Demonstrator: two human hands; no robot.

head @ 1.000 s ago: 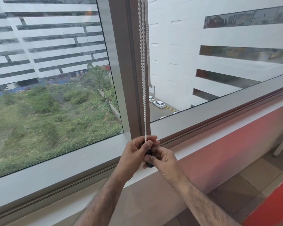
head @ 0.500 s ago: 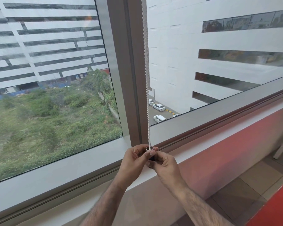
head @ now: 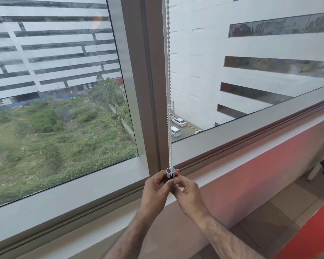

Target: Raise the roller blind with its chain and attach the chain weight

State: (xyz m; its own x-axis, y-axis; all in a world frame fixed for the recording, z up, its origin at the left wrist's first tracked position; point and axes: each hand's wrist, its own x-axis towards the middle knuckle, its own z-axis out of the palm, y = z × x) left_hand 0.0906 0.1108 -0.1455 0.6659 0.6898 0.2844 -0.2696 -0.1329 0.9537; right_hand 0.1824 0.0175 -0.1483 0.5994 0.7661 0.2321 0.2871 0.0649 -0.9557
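A white bead chain (head: 169,90) hangs straight down in front of the grey window mullion (head: 144,81), running out of the top of the view. Its lower end enters a small grey, tube-shaped chain weight (head: 170,172) with a dark slot on its front. My left hand (head: 155,191) pinches the weight from the left. My right hand (head: 187,195) pinches it from the right, thumb on its front. Both hands sit just above the window sill. The roller blind itself is out of view.
The grey window sill and frame (head: 82,195) run across below the glass. A red wall panel (head: 260,165) lies under the sill to the right. The tiled floor (head: 288,204) and a red surface (head: 316,230) are at the lower right.
Both hands have moved down along the chain. The two chain strands have drawn together into one taut line, and the grey top of the weight now shows between my fingers.
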